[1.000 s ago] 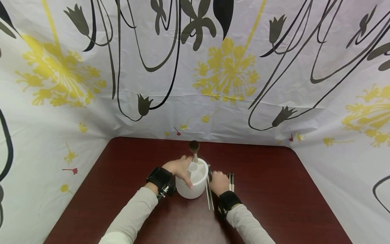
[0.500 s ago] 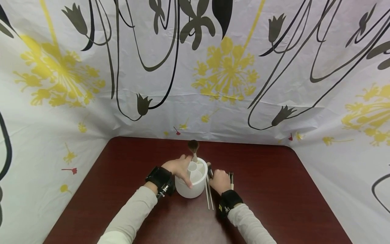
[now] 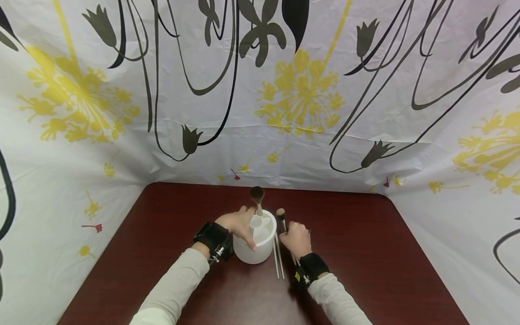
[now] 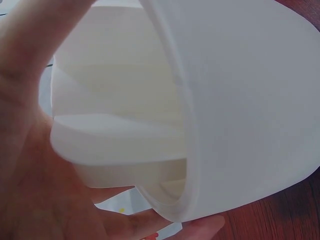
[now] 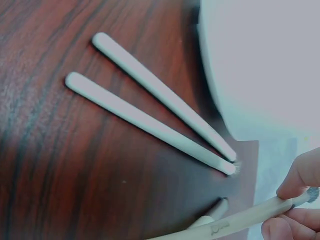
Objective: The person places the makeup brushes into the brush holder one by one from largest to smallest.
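Note:
A white round organizer (image 3: pixel 254 253) with inner compartments stands on the table. My left hand (image 3: pixel 239 225) grips its rim from the left, thumb at the front; the left wrist view shows the white wall (image 4: pixel 250 100) beside the hand. One fluffy makeup brush (image 3: pixel 257 195) stands upright in a back compartment. To the right of the organizer, my right hand (image 3: pixel 296 239) pinches a makeup brush (image 5: pixel 250 212) by its pale handle near the grey bristles. Two slim brushes (image 5: pixel 160 130) lie between organizer and right hand.
The dark red wooden table (image 3: pixel 365 253) extends around the hands. A patterned white cloth (image 3: pixel 227 113) hangs behind and at both sides. Part of another brush (image 5: pixel 212 212) shows below the held one in the right wrist view.
My right hand has shifted slightly right, and a brush head beside the organizer has risen higher in the head view. My left hand stays on the organizer.

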The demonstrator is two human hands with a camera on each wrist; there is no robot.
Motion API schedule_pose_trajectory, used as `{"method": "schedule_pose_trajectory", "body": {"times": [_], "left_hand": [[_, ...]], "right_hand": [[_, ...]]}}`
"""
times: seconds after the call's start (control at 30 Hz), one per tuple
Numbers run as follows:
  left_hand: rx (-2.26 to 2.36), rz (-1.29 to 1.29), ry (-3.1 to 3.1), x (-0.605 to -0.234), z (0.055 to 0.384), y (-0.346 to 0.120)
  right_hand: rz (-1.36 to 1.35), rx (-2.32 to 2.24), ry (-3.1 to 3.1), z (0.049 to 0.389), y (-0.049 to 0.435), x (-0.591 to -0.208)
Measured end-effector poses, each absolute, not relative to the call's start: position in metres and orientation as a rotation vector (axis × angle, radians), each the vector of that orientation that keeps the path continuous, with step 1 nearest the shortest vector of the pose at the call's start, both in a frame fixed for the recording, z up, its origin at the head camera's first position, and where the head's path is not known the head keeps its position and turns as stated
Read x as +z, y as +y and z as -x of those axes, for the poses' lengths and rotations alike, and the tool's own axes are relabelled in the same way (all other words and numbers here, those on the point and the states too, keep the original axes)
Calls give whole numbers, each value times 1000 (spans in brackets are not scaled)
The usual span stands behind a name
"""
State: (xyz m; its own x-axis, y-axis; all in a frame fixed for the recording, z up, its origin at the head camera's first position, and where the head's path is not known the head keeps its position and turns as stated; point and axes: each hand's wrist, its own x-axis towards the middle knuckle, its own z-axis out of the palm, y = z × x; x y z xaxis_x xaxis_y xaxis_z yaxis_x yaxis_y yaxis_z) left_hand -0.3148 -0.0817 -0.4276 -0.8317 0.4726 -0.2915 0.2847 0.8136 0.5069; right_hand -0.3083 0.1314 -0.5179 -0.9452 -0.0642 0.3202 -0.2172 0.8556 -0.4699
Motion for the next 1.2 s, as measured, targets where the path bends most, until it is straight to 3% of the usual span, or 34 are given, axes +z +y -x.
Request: {"method": "schedule_pose_trajectory", "body": {"times": [1.2], "left_hand": [[602,-594,2598,-428,316,-82]], "right_hand": [[-354,864,-2441,288,140,-447]]}}
